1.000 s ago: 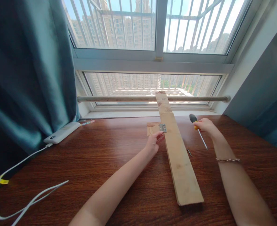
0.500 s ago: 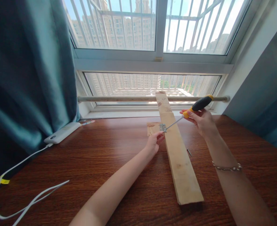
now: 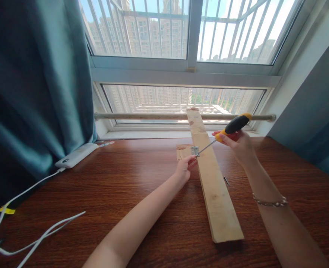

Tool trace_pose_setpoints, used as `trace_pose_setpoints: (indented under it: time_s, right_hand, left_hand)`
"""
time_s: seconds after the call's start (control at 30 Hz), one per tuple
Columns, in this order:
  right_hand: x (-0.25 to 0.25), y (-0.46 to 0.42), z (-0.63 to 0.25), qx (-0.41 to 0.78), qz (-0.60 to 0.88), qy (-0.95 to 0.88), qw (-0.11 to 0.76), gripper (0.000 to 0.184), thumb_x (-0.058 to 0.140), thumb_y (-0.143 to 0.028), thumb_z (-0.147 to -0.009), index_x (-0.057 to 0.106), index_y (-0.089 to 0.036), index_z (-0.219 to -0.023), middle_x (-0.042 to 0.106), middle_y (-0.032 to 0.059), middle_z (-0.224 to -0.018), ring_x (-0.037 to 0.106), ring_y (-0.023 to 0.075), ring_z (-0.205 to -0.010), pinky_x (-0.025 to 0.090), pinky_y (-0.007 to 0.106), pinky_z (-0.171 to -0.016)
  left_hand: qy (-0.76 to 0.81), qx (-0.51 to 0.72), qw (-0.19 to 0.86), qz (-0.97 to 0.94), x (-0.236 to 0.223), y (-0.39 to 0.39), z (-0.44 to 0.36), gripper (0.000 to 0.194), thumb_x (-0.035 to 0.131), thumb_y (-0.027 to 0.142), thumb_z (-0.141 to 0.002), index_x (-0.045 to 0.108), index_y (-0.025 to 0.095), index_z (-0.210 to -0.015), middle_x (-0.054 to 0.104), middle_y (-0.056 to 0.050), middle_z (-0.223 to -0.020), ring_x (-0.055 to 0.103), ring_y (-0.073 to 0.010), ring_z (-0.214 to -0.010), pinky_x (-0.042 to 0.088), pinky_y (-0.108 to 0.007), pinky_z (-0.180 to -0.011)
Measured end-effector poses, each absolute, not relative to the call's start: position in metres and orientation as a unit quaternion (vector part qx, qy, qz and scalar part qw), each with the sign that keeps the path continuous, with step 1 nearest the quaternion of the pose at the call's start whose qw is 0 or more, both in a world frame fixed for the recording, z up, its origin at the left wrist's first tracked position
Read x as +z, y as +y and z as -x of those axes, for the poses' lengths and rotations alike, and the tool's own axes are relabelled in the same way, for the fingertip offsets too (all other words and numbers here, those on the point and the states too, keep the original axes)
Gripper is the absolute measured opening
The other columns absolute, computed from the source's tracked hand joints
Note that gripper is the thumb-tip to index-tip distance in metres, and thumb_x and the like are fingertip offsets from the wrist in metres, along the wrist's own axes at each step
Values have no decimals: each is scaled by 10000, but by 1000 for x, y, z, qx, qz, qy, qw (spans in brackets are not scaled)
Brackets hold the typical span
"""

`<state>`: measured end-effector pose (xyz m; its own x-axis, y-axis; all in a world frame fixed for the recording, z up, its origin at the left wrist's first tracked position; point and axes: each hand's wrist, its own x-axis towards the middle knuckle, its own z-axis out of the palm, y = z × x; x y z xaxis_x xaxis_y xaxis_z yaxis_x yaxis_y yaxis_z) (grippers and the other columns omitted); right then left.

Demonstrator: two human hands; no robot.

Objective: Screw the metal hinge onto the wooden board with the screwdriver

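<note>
My right hand [image 3: 238, 143] grips a screwdriver [image 3: 235, 124] with a black and yellow handle. Its shaft slants down left to a small metal hinge [image 3: 195, 150]. The hinge lies across a long wooden board [image 3: 216, 193] and a shorter wood piece [image 3: 183, 152] to its left. Against the board's left edge, just below the hinge, my left hand [image 3: 185, 167] has its fingers pinched together beside the screwdriver's tip. What those fingertips hold, if anything, is too small to make out.
Loose screws [image 3: 226, 181] lie right of the board on the brown tabletop [image 3: 136, 178]. A white power strip [image 3: 76, 155] and its cable [image 3: 44, 234] occupy the left side. Behind, a horizontal rail [image 3: 142, 116] crosses the window, close to the board's far end. A curtain [image 3: 41, 74] hangs left.
The whole view has shifted slightly. My right hand and the screwdriver handle have moved a little left relative to the board. My left hand stays by the hinge.
</note>
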<state>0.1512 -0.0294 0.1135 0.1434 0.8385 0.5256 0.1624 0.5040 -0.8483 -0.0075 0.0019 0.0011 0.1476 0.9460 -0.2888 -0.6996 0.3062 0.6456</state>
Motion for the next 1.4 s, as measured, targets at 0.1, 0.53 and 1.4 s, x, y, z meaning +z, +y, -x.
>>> trace_pose_setpoints:
  time_s: [0.1,0.53,1.4]
  right_hand:
    - [115,-36,-147,190,442,-641,598,314,714,-365,-646,593,-155,-846,691,79,-867,657,217,-789,530,390,-756]
    - [109,-44,-132,57,529,-634,561,365,723,-468,-608,587,-148,-717,592,9,-576,515,115,-458,444,252,-469]
    - [124,-50,-135,204,501,-586,604,401,786,-404,-509,599,-113,-711,651,53,-625,576,139,-410,479,235,-352]
  left_hand:
    - [332,559,737,-186,1,2,8,100,624,24,-609,639,111,-656,680,-41,-699,615,-111,-631,490,-221,-645]
    - [330,558,738,-184,2,1,7,122,625,24,-604,652,108,-689,685,-48,-721,623,-123,-644,494,-247,-685]
    - [357,535,740,-196,-4,5,7,155,665,89,-597,648,114,-749,694,-70,-771,629,-141,-627,481,-258,-655]
